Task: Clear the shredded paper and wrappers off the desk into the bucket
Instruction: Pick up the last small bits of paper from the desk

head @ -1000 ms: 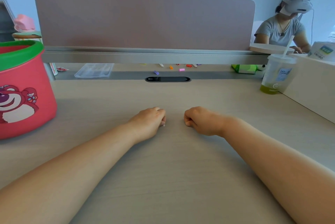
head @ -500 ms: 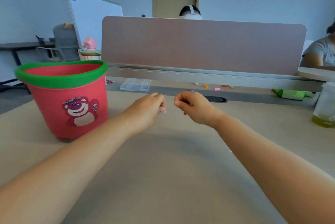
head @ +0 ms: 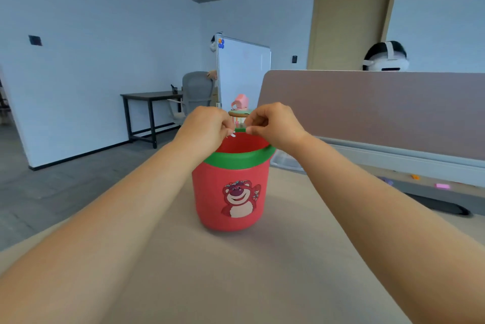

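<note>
Standing upright on the pale surface (head: 236, 271), the red bucket (head: 231, 192) with its green rim and bear picture is seen just ahead of both outstretched forearms. Directly over its open mouth the two hands are held close together, fingers curled in. A small white scrap of paper (head: 232, 135) is pinched at the fingertips of the left hand (head: 207, 126). The right hand (head: 275, 124) is likewise closed to a pinch, thumb against forefinger; whether anything is held in it cannot be told. Behind the bucket a pink bottle (head: 241, 103) is partly hidden by the hands. To the right a brown divider panel (head: 380, 108) is mounted along the surface's far edge, and small coloured bits (head: 442, 186) are scattered beneath it.
</note>
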`<state>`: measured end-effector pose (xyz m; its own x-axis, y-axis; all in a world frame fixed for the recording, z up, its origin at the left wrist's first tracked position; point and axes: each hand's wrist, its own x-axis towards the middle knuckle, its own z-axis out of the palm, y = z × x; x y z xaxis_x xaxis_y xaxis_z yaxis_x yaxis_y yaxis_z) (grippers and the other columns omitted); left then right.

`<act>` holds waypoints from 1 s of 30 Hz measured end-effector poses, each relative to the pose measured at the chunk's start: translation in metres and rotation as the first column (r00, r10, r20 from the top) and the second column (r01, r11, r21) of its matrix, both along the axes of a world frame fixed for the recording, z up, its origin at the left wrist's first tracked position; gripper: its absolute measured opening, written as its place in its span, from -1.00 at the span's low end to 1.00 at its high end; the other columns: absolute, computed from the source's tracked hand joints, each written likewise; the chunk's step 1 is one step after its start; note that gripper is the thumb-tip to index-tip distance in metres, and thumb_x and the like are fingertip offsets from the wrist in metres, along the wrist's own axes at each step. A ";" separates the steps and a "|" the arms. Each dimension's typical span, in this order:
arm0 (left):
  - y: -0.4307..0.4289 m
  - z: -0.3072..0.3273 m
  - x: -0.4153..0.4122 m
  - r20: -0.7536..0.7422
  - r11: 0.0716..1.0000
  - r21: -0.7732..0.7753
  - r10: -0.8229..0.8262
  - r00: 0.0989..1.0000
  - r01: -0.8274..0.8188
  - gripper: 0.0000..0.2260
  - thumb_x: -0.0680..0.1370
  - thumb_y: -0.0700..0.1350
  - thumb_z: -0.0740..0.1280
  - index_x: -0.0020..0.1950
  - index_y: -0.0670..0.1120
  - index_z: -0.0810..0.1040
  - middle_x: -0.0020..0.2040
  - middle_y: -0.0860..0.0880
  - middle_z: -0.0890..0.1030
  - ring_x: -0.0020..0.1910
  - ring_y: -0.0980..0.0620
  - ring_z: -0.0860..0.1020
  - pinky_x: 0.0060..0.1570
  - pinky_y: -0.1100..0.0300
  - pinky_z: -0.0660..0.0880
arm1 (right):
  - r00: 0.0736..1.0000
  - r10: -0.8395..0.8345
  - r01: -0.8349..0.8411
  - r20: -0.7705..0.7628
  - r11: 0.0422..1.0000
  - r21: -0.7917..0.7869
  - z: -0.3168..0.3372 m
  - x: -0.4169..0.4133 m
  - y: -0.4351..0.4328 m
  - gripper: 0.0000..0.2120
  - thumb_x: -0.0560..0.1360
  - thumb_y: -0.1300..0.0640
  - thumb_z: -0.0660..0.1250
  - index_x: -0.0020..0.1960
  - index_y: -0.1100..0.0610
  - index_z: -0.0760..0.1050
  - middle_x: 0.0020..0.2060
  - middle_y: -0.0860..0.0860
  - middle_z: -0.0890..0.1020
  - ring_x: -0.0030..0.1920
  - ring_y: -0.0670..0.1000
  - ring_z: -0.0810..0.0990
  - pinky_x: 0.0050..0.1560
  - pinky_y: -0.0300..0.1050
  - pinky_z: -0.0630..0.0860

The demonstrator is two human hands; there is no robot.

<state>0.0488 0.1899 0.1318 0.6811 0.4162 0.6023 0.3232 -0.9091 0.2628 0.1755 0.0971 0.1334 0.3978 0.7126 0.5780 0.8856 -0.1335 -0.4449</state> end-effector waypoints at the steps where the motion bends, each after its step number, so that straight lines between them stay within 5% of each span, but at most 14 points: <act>1: 0.005 0.000 -0.001 -0.024 1.000 -0.020 0.005 1.000 -0.006 -0.81 0.50 -0.29 0.24 -0.02 -0.14 0.63 -0.07 -0.11 0.67 -0.01 -0.04 0.60 -0.03 0.17 0.46 | 1.000 0.000 0.000 -0.016 1.000 -0.014 -0.001 0.000 0.003 -0.87 0.36 0.28 0.43 -0.08 0.22 0.61 -0.24 0.05 0.61 -0.22 -0.06 0.52 -0.09 -0.24 0.46; 5: 0.014 0.000 0.001 -0.088 0.998 -0.067 -0.011 0.996 0.005 -0.76 0.50 -0.32 0.23 -0.01 -0.09 0.65 -0.08 -0.10 0.70 -0.06 -0.01 0.64 0.05 0.14 0.52 | 1.000 -0.028 0.028 0.008 0.997 -0.073 -0.003 0.001 0.007 -0.87 0.35 0.17 0.47 -0.15 0.21 0.64 -0.27 0.04 0.61 -0.23 -0.03 0.53 -0.11 -0.16 0.49; 8: 0.015 -0.003 0.004 -0.087 0.997 -0.075 -0.023 0.996 0.016 -0.86 0.47 -0.24 0.34 -0.07 -0.06 0.66 -0.11 -0.02 0.69 -0.10 0.06 0.62 0.06 0.14 0.52 | 0.994 -0.071 0.084 0.078 0.981 -0.177 -0.005 0.003 0.009 -0.79 0.44 0.07 0.38 -0.07 0.20 0.65 -0.12 0.15 0.66 -0.09 0.11 0.58 -0.01 0.01 0.54; 11: 0.014 -0.002 0.005 -0.094 0.996 -0.083 -0.024 0.995 0.017 -0.93 0.43 -0.18 0.41 -0.14 -0.03 0.65 -0.20 0.03 0.65 -0.18 0.10 0.56 -0.02 0.17 0.51 | 0.996 -0.051 0.068 0.078 0.970 -0.235 -0.006 0.004 0.008 -0.84 0.48 0.17 0.32 0.01 0.17 0.63 -0.02 0.13 0.66 -0.06 0.08 0.57 -0.01 -0.09 0.50; 14: 0.012 0.002 0.005 -0.130 0.997 -0.077 0.009 0.991 -0.020 -0.96 0.40 -0.09 0.45 -0.20 -0.01 0.63 -0.29 0.10 0.58 -0.19 0.09 0.54 -0.09 0.17 0.48 | 1.000 -0.026 0.022 -0.017 0.981 -0.192 -0.005 0.003 0.003 -0.88 0.37 0.23 0.44 -0.08 0.14 0.62 -0.13 0.09 0.67 -0.17 -0.03 0.57 -0.01 -0.15 0.55; 17: 0.012 0.004 0.004 -0.148 0.994 -0.113 -0.021 0.989 0.004 -0.91 0.47 -0.07 0.38 -0.17 -0.05 0.64 -0.27 0.06 0.66 -0.19 0.08 0.62 -0.05 0.15 0.54 | 0.999 -0.044 0.041 -0.015 0.987 -0.154 -0.004 0.003 0.001 -0.92 0.36 0.13 0.47 -0.20 0.14 0.63 -0.25 0.06 0.67 -0.28 -0.06 0.57 -0.11 -0.09 0.58; 20: 0.013 0.005 0.003 -0.183 0.992 -0.123 -0.038 0.982 0.015 -0.87 0.51 -0.20 0.29 -0.07 -0.08 0.64 -0.17 0.02 0.68 -0.12 0.08 0.63 -0.07 0.20 0.51 | 0.999 -0.038 0.042 0.022 0.983 -0.180 -0.004 0.003 0.001 -0.89 0.45 0.21 0.36 -0.08 0.15 0.66 -0.13 0.07 0.70 -0.15 -0.02 0.60 0.01 -0.10 0.56; 25: 0.016 0.003 0.006 -0.117 0.976 -0.216 -0.067 0.991 0.040 -0.78 0.53 -0.30 0.18 -0.06 -0.14 0.61 -0.18 -0.05 0.62 -0.31 0.08 0.58 -0.46 0.39 0.36 | 0.999 -0.042 0.042 -0.001 0.992 -0.119 -0.004 0.003 -0.002 -0.92 0.37 0.21 0.45 -0.13 0.14 0.66 -0.19 0.07 0.71 -0.28 -0.10 0.59 -0.06 -0.18 0.57; 30: 0.012 0.001 0.005 -0.155 0.992 -0.122 -0.056 0.986 0.037 -0.75 0.59 -0.23 0.08 0.05 -0.14 0.56 -0.13 -0.07 0.55 -0.16 0.01 0.47 -0.25 0.19 0.36 | 0.998 -0.032 0.041 0.045 0.979 -0.199 -0.007 -0.001 -0.003 -0.81 0.50 0.24 0.20 -0.09 0.12 0.60 -0.26 0.01 0.66 -0.24 -0.03 0.54 -0.11 -0.14 0.49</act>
<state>0.0539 0.2021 0.1330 0.7839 0.4433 0.4348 0.3268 -0.8899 0.3182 0.1742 0.0936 0.1260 0.4044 0.8005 0.4422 0.8955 -0.2486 -0.3691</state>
